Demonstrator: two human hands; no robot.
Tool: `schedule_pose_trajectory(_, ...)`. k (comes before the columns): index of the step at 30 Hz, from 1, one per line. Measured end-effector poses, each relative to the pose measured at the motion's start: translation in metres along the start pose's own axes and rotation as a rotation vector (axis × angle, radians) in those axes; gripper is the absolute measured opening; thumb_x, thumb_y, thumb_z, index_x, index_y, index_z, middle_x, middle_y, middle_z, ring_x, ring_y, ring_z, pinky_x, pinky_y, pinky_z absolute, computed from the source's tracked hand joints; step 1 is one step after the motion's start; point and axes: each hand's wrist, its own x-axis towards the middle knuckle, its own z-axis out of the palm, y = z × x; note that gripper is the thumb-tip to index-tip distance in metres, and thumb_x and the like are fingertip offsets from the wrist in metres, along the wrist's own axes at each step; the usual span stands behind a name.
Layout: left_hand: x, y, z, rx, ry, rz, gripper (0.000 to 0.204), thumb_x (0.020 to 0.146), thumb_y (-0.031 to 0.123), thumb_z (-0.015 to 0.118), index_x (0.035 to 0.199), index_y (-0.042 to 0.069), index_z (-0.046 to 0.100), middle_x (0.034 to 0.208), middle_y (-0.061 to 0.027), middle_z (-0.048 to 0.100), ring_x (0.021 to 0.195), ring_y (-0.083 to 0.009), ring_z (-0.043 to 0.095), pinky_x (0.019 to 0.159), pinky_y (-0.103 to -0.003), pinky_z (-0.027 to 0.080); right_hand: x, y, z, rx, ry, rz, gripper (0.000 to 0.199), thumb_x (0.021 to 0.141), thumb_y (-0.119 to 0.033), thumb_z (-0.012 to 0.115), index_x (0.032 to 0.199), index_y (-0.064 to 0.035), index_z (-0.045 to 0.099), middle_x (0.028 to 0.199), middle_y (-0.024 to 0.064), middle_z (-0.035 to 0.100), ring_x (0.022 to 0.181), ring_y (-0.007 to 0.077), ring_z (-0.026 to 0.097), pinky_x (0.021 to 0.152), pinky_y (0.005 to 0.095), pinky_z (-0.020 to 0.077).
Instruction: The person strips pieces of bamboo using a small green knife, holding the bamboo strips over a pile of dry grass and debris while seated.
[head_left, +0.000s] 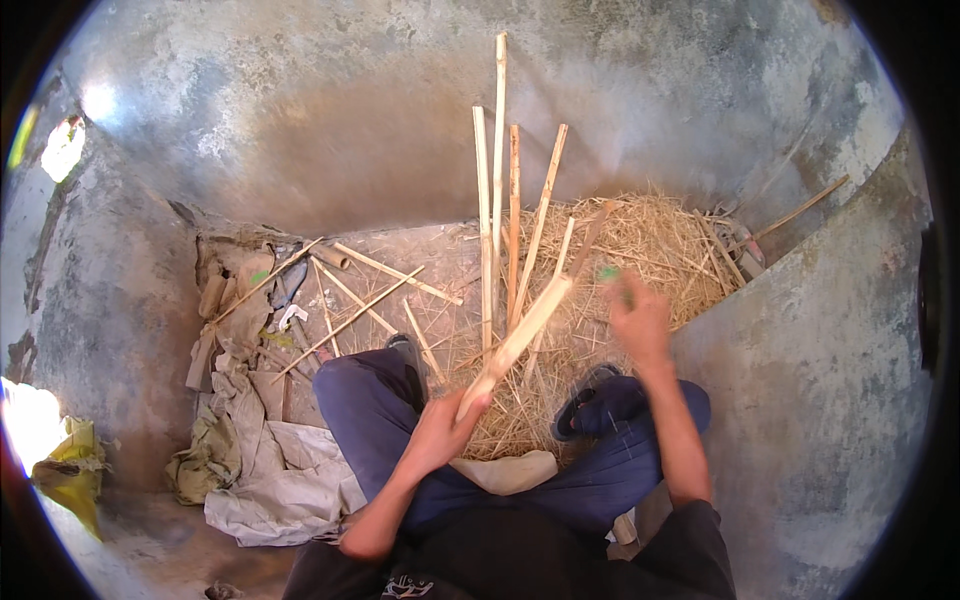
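My left hand (447, 430) is closed around the lower end of a pale split bamboo piece (520, 340), which slants up and to the right over my lap. A darker brown, smeared strip (592, 240) shows at the bamboo's upper end; I cannot tell whether it is a blade or part of the piece. To the right of that end is my right hand (640, 318), blurred, its fingers curled. A small green patch (608, 272) shows at its fingers, and what it grips is unclear. Several bamboo strips (498, 180) lean on the wall ahead.
Straw-like shavings (650, 235) are heaped at the far right and spread between my feet. Loose bamboo sticks (365, 310) lie on the floor to the left. A crumpled pale sack (290, 480) is beside my left knee. A stained concrete wall (330, 120) rises ahead.
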Motion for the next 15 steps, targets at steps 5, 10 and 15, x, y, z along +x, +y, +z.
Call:
schedule_pose_trajectory(5, -0.027, -0.027, -0.022, -0.067, 0.021, -0.093, 0.045, 0.112, 0.040, 0.065, 0.109, -0.005, 0.072, 0.067, -0.0174, 0.058, 0.059, -0.0241, 0.058, 0.061, -0.042, 0.047, 0.024, 0.043, -0.041, 0.211, 0.099, 0.309, 0.043, 0.110, -0.042, 0.065, 0.117, -0.0006, 0.075, 0.077, 0.0059, 0.065, 0.067, 0.0142, 0.055, 0.063, 0.0389, 0.0452)
schedule_pose_trajectory(10, -0.003, -0.009, -0.021, 0.018, 0.053, -0.090, 0.041, 0.113, 0.036, 0.063, 0.109, -0.005, 0.068, 0.074, -0.0028, 0.061, 0.069, -0.0126, 0.054, 0.064, -0.035, 0.047, -0.004, -0.029, -0.017, 0.428, -0.259, 0.210, 0.044, 0.109, -0.044, 0.068, 0.124, -0.0031, 0.073, 0.087, 0.0050, 0.071, 0.078, 0.0137, 0.063, 0.072, 0.0340, 0.0493)
schedule_pose_trajectory(15, 0.017, -0.012, 0.003, -0.096, -0.092, -0.007, 0.037, 0.114, 0.036, 0.060, 0.109, 0.000, 0.064, 0.071, -0.0023, 0.058, 0.062, -0.0137, 0.051, 0.061, -0.033, 0.044, -0.018, -0.052, 0.014, 0.888, -0.467, 0.315, 0.040, 0.106, -0.036, 0.074, 0.126, -0.0014, 0.073, 0.096, 0.0046, 0.075, 0.091, 0.0135, 0.070, 0.085, 0.0315, 0.0532)
